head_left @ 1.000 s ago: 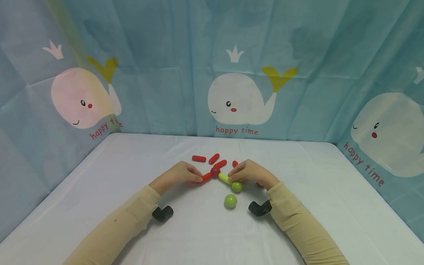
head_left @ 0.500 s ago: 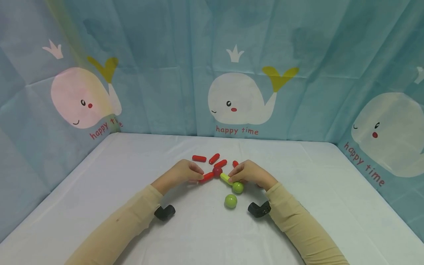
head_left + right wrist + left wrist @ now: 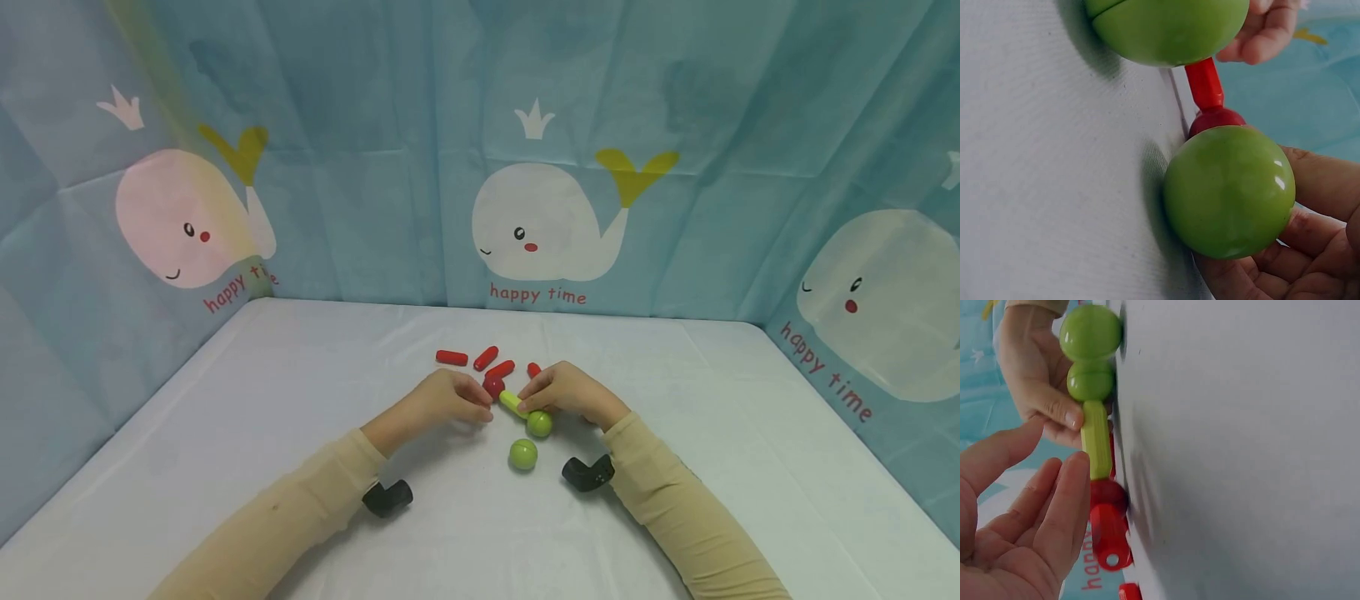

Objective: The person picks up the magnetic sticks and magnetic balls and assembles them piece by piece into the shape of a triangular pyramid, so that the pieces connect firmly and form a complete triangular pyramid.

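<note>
My right hand [image 3: 573,394] pinches the yellow-green rod [image 3: 511,403], which joins a green ball [image 3: 539,423] at its near end and a red ball [image 3: 493,386] at its far end. Beside the red ball, my left hand [image 3: 442,400] has its fingers apart and holds nothing. The left wrist view shows a red rod [image 3: 1109,534] on the red ball [image 3: 1114,492], just past the left fingertips. In the right wrist view the green ball [image 3: 1229,190] sits in front of the right fingers and hides the rod behind it.
A second green ball [image 3: 523,454] rests on the white table [image 3: 465,533] nearer the body. Behind the hands lie red rods, one at the left [image 3: 452,357], another [image 3: 486,358] beside it, and one [image 3: 534,370] partly behind the right hand. A printed curtain [image 3: 360,217] hangs behind.
My left hand has let go of the red rod and moved right, towards the red ball. The right hand keeps its hold, and the joined pieces have shifted slightly to the right.
</note>
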{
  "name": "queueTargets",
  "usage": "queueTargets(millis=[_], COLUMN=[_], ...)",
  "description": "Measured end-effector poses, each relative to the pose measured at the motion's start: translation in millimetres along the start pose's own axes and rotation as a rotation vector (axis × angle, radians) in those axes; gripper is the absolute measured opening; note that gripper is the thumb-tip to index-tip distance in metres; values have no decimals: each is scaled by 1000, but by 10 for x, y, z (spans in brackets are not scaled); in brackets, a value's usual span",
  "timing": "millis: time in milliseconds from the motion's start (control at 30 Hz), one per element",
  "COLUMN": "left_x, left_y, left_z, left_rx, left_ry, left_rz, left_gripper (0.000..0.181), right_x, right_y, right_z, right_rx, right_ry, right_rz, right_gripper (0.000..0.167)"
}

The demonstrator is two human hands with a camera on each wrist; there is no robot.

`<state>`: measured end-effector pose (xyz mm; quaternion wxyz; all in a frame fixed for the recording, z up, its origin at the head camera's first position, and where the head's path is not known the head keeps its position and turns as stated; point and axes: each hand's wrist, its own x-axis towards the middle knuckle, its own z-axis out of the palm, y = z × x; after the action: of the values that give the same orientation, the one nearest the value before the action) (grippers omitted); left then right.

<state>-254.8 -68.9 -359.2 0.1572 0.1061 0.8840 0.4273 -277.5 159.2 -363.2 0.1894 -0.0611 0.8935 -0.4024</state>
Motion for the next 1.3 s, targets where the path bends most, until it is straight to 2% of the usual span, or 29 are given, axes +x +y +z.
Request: queueTargets(millis=[100, 200, 467, 633, 867, 1033, 1300], left_x=[-7, -33, -147, -174, -181, -186, -261], left_y=[21, 59, 121, 166, 194, 213, 197], left_z=[68, 132, 286, 350, 394, 403, 319], left_rx=[-4, -5, -56, -69, -16, -2, 20], left_ry=[-66, -106, -160, -166, -160, -182, -243], left_rz=[-6, -21, -85, -81, -60, -43, -17], left_gripper=[20, 21, 26, 29, 25, 22, 22], right_x=[1, -2, -6, -7, -14, -21, -11], right_y=[3, 5, 12, 17, 16, 13, 5], right_z=[-5, -5, -1, -5, -12, -14, -6], right_rx=[-1, -3, 11, 8, 17, 15, 12], right_ry=[-3, -4, -8, -4, -4, -1, -6], right_rz=[-5, -14, -36, -37, -48, -45, -29], right_gripper=[23, 23, 23, 22, 23, 23, 22])
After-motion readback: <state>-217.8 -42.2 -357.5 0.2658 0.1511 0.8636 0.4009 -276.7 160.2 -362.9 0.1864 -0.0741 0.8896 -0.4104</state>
